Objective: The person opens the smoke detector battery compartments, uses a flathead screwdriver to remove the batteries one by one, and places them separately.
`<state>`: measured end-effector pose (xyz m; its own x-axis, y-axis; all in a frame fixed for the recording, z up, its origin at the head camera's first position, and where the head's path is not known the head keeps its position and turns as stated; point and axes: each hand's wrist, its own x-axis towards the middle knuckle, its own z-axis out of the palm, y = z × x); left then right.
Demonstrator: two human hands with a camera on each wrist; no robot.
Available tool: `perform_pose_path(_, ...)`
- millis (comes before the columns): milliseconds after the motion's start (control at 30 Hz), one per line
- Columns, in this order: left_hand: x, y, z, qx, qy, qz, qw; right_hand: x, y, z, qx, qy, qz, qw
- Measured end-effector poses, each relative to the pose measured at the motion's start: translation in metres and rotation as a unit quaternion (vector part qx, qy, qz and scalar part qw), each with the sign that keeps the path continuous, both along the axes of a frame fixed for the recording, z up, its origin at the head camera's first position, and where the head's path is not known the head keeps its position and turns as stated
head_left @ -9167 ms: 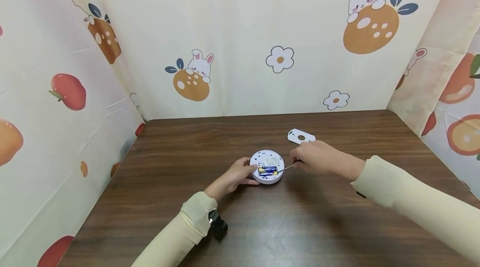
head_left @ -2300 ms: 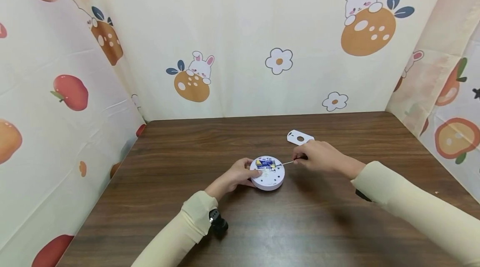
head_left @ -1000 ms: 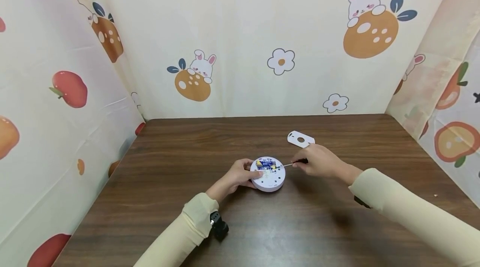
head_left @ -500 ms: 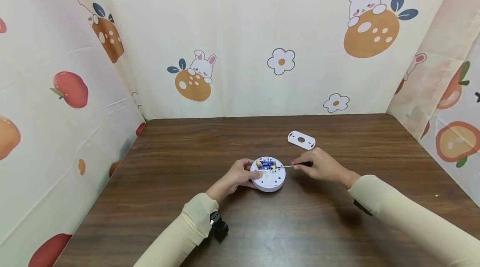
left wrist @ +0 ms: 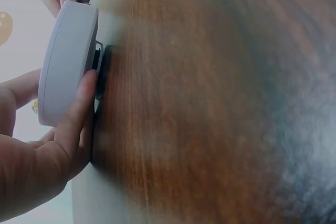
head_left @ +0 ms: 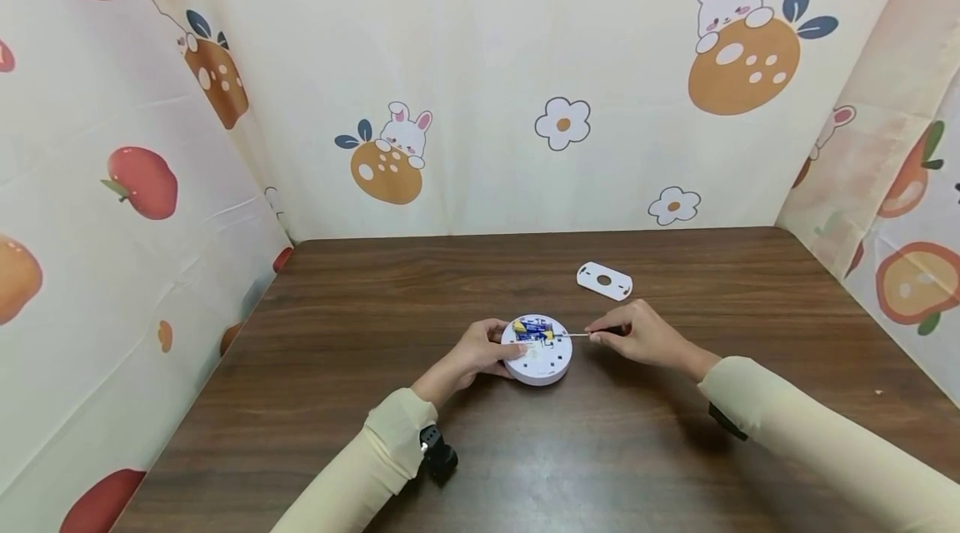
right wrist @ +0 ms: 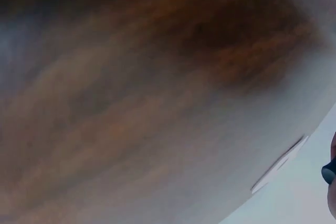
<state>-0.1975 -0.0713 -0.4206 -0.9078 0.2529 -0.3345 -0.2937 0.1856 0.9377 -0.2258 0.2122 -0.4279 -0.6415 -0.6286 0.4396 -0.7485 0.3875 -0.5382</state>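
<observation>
A round white battery-powered device (head_left: 542, 363), its open back facing up, is held by my left hand (head_left: 477, 348) at its left side, thumb over the top. Blue-and-yellow batteries (head_left: 529, 328) sit in its compartment on the far side, one looking slightly askew. My right hand (head_left: 643, 336) pinches a thin screwdriver (head_left: 577, 336) with a dark handle, and its tip reaches the batteries' right end. The left wrist view shows the device's smooth side (left wrist: 68, 66) with my fingers underneath. Only the handle end (right wrist: 329, 173) of the screwdriver appears in the right wrist view.
Behind my right hand, a white oblong plate (head_left: 617, 286) with a round hole lies flat on the brown wooden table (head_left: 390, 291). Printed curtains (head_left: 487, 183) stand along the back and both sides. A tiny pale speck (head_left: 879, 391) lies at the right.
Since the earliest frame, the device has been turned, bringing the batteries to its far side. Lately my right hand has shifted slightly right and nearer, the screwdriver lies flatter, and a battery looks tilted.
</observation>
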Motion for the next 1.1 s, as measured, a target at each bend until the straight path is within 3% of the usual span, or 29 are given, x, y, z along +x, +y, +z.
perform_pose_path(333,0.0002,0.0002,-0.0016,0.004,0.006,-0.002,1.0000,0.0026,-0.0021,0.0021,0.000,-0.101,-0.039,0.9941)
perform_pose_path(533,0.0000,0.0000,-0.0031,0.006,-0.001,0.001,1.0000,0.0045,-0.0049,0.0028,-0.014,-0.201,-0.057,0.9778)
perform_pose_path(700,-0.0005,-0.0009,-0.0040,0.005,-0.005,0.002,1.0000,0.0051,-0.0060,0.0015,-0.030,-0.254,-0.059,0.9649)
perform_pose_path(833,-0.0005,-0.0017,-0.0038,0.003,-0.003,0.002,1.0000,0.0044,-0.0057,0.0020,-0.036,-0.282,-0.055,0.9570)
perform_pose_path(1100,0.0005,-0.0015,-0.0021,-0.006,-0.002,0.000,1.0000,0.0018,-0.0021,0.0033,-0.039,-0.297,-0.039,0.9532)
